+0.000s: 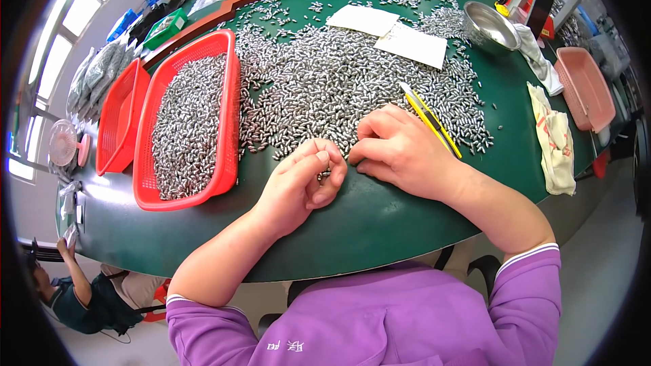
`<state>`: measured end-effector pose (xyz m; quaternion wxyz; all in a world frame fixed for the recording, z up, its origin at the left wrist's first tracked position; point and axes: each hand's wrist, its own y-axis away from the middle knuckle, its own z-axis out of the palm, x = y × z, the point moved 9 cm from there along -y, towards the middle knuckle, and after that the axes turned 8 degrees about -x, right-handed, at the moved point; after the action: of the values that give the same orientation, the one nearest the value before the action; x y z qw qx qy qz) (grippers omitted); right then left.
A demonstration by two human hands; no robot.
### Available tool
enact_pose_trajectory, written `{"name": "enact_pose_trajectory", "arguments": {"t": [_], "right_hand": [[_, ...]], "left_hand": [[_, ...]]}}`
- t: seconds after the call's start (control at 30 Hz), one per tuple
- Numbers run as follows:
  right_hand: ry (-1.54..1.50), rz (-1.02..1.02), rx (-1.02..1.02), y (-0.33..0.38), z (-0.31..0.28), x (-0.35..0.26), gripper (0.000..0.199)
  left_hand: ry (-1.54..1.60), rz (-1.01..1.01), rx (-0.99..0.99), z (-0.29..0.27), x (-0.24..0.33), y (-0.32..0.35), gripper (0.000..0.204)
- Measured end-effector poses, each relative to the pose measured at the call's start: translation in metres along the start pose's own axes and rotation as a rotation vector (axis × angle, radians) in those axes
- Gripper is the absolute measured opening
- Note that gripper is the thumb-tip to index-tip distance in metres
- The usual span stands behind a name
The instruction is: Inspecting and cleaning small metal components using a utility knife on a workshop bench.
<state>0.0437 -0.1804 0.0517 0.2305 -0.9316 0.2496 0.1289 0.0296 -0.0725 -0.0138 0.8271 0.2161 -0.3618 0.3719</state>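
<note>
A head-worn fisheye view looks down from close above the left hand (298, 179) and right hand (403, 152).

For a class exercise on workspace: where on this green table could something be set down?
Bare tabletop shows between the left hand, the right hand and the near edge; another patch runs from the metal pieces to the cream cloth, bar a few strays. Crowded: the middle, under those pieces, and the filled red basket.

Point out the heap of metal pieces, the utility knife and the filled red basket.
Heap of small metal pieces (322, 78): head view, middle of the heap.
Yellow-and-black utility knife (433, 123): head view, middle of its handle.
Filled red plastic basket (232, 98): head view, its right-hand wall.
</note>
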Motion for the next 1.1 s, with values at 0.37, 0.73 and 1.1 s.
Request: {"name": "enact_pose_trajectory", "arguments": {"t": [0.37, 0.73, 1.1], "right_hand": [[-0.397, 0.131, 0.028, 0.0, -0.01, 0.013, 0.01], [-0.412, -0.036, 0.061, -0.002, -0.015, -0.002, 0.014], [-0.263, -0.092, 0.164, 0.003, -0.027, -0.008, 0.021]], "left_hand": [[-0.121, -0.131, -0.051, 0.009, -0.006, 0.0, 0.01], [-0.268, -0.176, -0.049, 0.008, -0.01, 0.001, 0.012], [-0.228, -0.13, -0.066, 0.011, -0.006, 0.0, 0.011]]}}
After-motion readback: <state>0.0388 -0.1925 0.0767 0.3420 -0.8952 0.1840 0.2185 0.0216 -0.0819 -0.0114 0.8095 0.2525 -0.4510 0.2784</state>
